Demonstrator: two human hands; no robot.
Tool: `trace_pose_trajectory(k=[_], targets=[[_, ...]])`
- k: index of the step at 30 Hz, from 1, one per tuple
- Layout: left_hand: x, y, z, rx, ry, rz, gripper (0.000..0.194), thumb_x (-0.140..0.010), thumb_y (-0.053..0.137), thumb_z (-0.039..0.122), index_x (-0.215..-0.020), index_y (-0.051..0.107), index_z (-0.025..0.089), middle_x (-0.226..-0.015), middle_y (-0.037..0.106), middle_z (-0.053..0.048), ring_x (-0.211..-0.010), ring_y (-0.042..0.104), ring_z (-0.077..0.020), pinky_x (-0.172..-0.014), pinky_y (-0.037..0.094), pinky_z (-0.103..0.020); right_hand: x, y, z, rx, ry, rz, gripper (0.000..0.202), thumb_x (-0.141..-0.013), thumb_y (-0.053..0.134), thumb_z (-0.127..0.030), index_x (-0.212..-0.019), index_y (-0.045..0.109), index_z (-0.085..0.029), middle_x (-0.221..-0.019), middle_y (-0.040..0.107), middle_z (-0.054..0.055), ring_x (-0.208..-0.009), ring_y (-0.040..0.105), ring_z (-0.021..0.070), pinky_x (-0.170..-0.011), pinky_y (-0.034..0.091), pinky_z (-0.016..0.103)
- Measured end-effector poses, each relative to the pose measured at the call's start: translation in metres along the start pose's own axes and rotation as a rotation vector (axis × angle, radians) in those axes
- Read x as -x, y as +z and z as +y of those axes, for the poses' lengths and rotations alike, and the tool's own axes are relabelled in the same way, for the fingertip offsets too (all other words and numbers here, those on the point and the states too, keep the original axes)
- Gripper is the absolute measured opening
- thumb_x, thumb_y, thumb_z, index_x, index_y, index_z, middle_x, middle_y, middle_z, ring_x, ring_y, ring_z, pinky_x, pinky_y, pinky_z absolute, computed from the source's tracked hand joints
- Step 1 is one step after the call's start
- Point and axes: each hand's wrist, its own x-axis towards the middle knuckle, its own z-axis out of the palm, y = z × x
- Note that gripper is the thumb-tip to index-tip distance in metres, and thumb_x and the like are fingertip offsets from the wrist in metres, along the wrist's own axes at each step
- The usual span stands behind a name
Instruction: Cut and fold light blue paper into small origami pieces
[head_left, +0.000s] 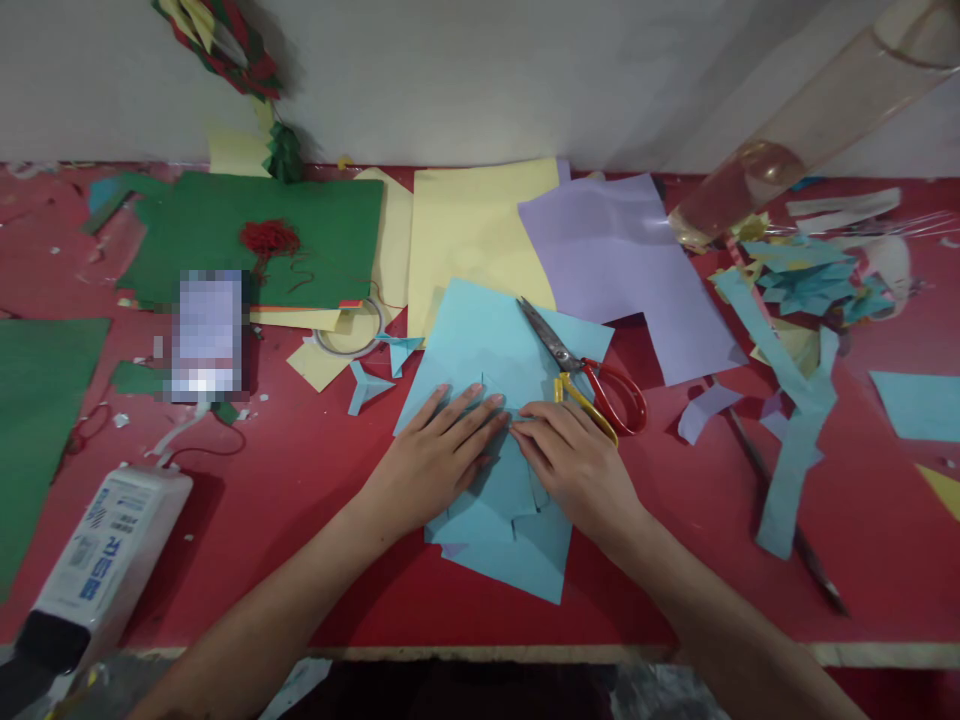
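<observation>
Light blue paper [480, 330] lies in front of me, with a smaller blue piece [517, 490] on top of it. My left hand [450, 450] rests flat on the blue piece, fingers stretched forward. Against the same piece, my right hand [574, 460] has its thumb and fingertips pinched together at an edge close to the left fingertips. Dark marks show on the paper near the right palm. Scissors [555, 335] with red and yellow handles lie partly open on the paper's upper right, the yellow handle next to my right knuckles.
Yellow paper [480, 220], purple paper [600, 230] and green paper [337, 230] with red thread [270, 240] lie at the back. At left are a blurred phone [210, 330], a tape roll [349, 335] and a power strip [112, 540]. Blue strips [795, 430] and a thin dark tool [795, 530] lie right.
</observation>
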Motion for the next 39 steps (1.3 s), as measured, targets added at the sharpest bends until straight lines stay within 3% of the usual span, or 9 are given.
trace_pose_trajectory(k=[14, 22, 25, 30, 39], targets=[[0.0, 0.0, -0.001, 0.016, -0.004, 0.008, 0.046, -0.103, 0.04, 0.029, -0.148, 0.04, 0.019, -0.157, 0.036, -0.002, -0.146, 0.032, -0.0242, -0.121, 0.027, -0.05, 0.0, 0.0, -0.002, -0.079, 0.118, 0.038, 0.009, -0.094, 0.055, -0.014, -0.086, 0.059, -0.016, -0.099, 0.068, 0.012, -0.091, 0.065, 0.021, -0.078, 0.055, 0.034], [-0.001, 0.0, 0.0, 0.006, -0.003, 0.004, 0.046, -0.103, 0.038, 0.029, -0.148, 0.04, 0.018, -0.158, 0.035, -0.002, -0.146, 0.031, -0.0245, -0.121, 0.027, -0.051, 0.001, 0.001, -0.002, -0.055, 0.08, 0.014, 0.013, -0.096, 0.054, -0.017, -0.085, 0.061, -0.017, -0.099, 0.069, 0.011, -0.091, 0.064, 0.0223, -0.078, 0.053, 0.036], [0.0, 0.0, 0.0, 0.001, -0.003, 0.004, 0.046, -0.103, 0.039, 0.03, -0.148, 0.04, 0.019, -0.158, 0.035, -0.001, -0.146, 0.031, -0.024, -0.121, 0.027, -0.05, 0.001, 0.001, -0.003, -0.035, 0.048, -0.009, 0.011, -0.095, 0.055, -0.019, -0.094, 0.065, -0.015, -0.101, 0.072, 0.011, -0.093, 0.063, 0.0238, -0.081, 0.053, 0.038], [0.0, 0.001, -0.002, -0.009, -0.002, 0.013, 0.045, -0.103, 0.039, 0.03, -0.146, 0.043, 0.018, -0.157, 0.036, -0.001, -0.146, 0.032, -0.0236, -0.121, 0.027, -0.049, 0.001, 0.001, -0.005, -0.018, 0.069, -0.069, 0.024, -0.096, 0.055, -0.019, -0.116, 0.066, -0.013, -0.105, 0.072, 0.012, -0.095, 0.062, 0.0244, -0.082, 0.053, 0.039], [0.011, -0.005, 0.009, -0.068, -0.025, -0.025, 0.049, -0.102, 0.04, 0.03, -0.148, 0.039, 0.012, -0.157, 0.035, -0.008, -0.146, 0.031, -0.026, -0.12, 0.027, -0.052, 0.0, 0.001, -0.008, 0.018, 0.066, -0.094, 0.027, -0.096, 0.055, -0.021, -0.117, 0.068, -0.01, -0.098, 0.071, 0.01, -0.091, 0.062, 0.0226, -0.08, 0.054, 0.036]])
